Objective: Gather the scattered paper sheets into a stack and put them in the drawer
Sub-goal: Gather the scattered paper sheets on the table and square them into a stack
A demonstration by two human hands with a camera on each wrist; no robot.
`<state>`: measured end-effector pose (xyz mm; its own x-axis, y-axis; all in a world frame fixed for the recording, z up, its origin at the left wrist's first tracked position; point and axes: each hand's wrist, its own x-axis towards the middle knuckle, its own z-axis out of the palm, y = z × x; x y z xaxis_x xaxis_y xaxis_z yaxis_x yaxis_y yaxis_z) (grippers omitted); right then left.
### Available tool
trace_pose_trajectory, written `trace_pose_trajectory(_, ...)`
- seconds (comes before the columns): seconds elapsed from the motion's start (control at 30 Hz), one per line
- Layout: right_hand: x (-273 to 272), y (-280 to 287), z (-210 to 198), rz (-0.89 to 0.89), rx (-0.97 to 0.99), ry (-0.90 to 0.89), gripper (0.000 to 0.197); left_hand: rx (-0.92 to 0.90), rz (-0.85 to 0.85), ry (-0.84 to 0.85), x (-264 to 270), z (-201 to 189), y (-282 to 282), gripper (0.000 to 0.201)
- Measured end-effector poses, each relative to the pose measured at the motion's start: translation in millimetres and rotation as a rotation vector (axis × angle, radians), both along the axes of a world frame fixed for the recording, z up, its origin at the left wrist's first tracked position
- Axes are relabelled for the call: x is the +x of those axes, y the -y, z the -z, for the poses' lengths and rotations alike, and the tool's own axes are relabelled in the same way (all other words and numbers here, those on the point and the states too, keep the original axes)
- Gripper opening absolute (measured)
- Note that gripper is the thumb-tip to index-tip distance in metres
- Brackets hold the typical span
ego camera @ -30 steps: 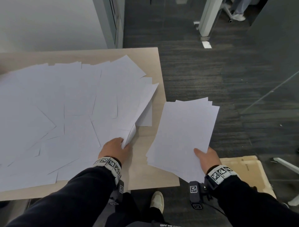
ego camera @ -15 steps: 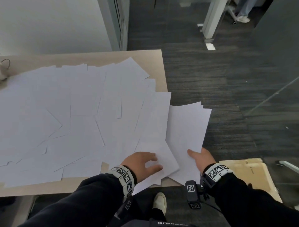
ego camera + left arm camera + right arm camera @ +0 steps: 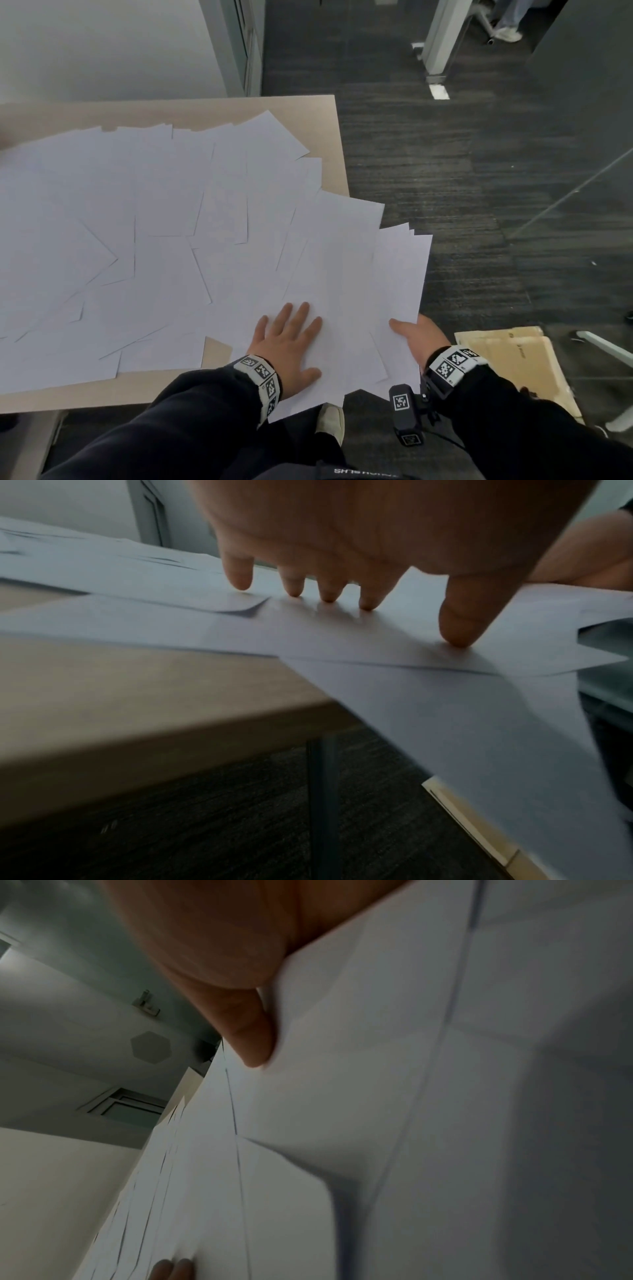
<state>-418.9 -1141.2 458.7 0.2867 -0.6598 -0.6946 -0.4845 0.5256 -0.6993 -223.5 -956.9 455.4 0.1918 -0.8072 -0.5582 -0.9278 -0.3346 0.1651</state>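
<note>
Many white paper sheets lie scattered over the wooden table. My right hand grips a loose stack of sheets at its near edge, thumb on top, held level with the table's right edge. In the right wrist view the thumb presses on the stack. My left hand lies flat with spread fingers on sheets that overhang the table's near right corner and overlap the stack. The left wrist view shows its fingertips pressing on the paper. No drawer is in view.
A flat piece of cardboard lies on the dark carpet right of my right arm. My shoe shows below the table's near edge. A white pillar and a person's shoe are far back.
My left hand let go of the lifted sheet, slid right and now lies flat on sheets drawn over the table's corner. The right hand brought its stack left, under those sheets.
</note>
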Motion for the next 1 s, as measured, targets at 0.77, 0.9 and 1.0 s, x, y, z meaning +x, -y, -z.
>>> trace_pose_trajectory(0.77,-31.6,22.6,3.2,0.118,-0.111,-0.104,0.012,-0.244,-0.417,-0.094,17.6,-9.2,31.6,0.077)
trace_pose_trajectory(0.9,-30.9,18.7,-8.9,0.192,-0.120,-0.011,0.026,-0.234,-0.572,-0.238,18.9,-9.0,48.0,0.060)
trace_pose_trajectory(1.0,-27.3,16.0,-3.9,0.180,-0.121,0.011,0.019,-0.228,-0.649,-0.269,22.2,-9.1,51.3,0.050)
